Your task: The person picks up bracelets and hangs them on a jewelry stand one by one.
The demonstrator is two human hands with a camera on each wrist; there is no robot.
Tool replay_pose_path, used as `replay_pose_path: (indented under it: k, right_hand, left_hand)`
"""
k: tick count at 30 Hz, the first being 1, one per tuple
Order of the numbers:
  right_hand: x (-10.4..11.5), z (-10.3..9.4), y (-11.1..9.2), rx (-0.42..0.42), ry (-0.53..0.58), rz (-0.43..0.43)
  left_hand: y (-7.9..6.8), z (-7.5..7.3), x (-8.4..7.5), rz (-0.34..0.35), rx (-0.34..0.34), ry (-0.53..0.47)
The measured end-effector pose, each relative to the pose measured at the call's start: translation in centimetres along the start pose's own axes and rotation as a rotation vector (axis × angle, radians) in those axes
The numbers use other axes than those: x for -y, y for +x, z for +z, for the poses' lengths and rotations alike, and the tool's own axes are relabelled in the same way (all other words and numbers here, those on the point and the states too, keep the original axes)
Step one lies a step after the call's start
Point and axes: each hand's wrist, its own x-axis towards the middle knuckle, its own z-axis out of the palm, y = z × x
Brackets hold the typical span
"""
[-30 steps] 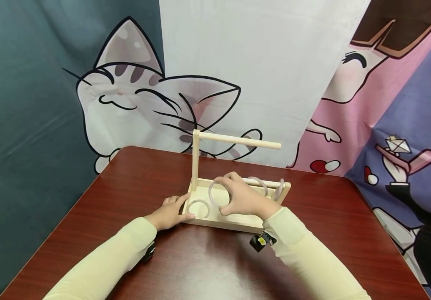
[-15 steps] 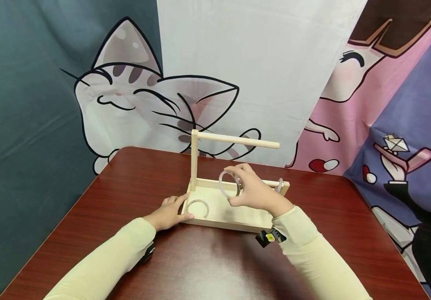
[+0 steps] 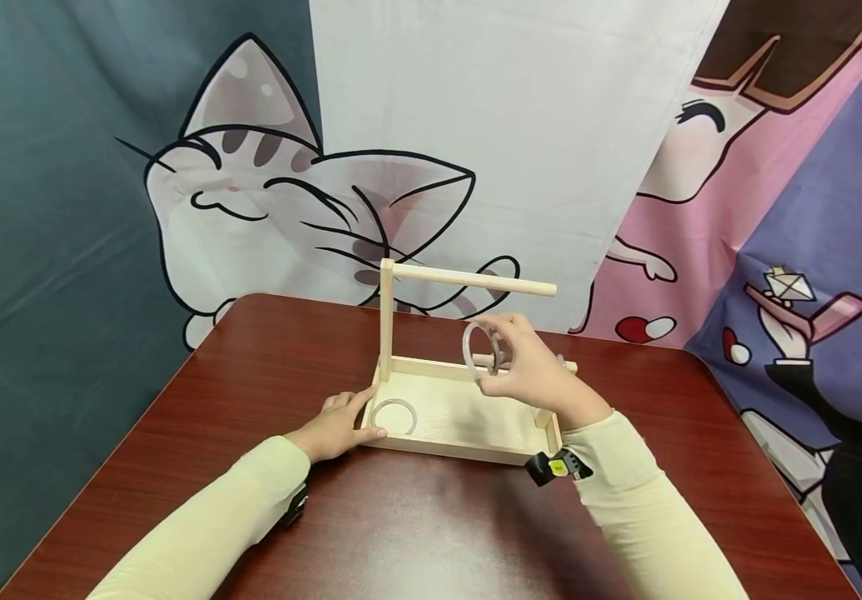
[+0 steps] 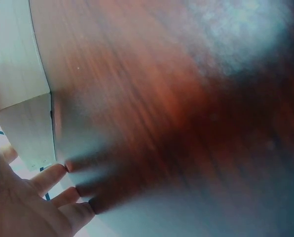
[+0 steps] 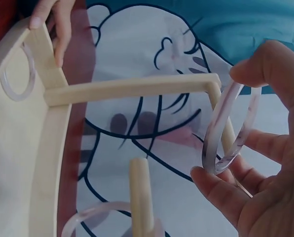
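Note:
My right hand [image 3: 528,367] pinches a translucent, purple-tinted bangle [image 5: 216,133] between thumb and fingertips. It holds the ring upright, near the free end of the lower bar [image 5: 139,197] of a wooden stand. Another bangle [image 5: 97,210] hangs on that bar, mostly behind my right hand in the head view. My left hand [image 3: 337,427] rests against the left end of the stand's tray [image 3: 446,452], thumb at the front corner and fingers fairly straight along the outside. Inside the tray, near that hand, a clear bangle [image 3: 394,401] lies flat.
An upper bar [image 3: 476,279] juts rightward from the tall left post [image 3: 387,321], with no ring on it. The stand sits on a dark red-brown table [image 3: 266,358]. Behind it hangs a cartoon-printed cloth [image 3: 536,125].
My right hand has lifted the bangle up and to the right, from over the tray to the lower bar's free end. My left hand has stayed at the tray's end.

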Motion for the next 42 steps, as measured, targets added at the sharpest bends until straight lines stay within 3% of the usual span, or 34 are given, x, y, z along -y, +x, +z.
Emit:
replay_pose_path:
  k: [8, 21, 42]
  right_hand:
    - [-0.6, -1.2, -0.3, -0.048, 0.062, 0.034]
    - [-1.1, -3.1, -0.7, -0.132, 0.025, 0.059]
    - [-3.4, -4.5, 0.2, -0.355, 0.121, 0.121]
  left_hand:
    - [-0.1, -0.2, -0.2, -0.011, 0.007, -0.014]
    - [-0.1, -0.2, -0.2, -0.013, 0.007, -0.01]
    - [-0.3, -0.2, -0.4, -0.011, 0.006, -0.019]
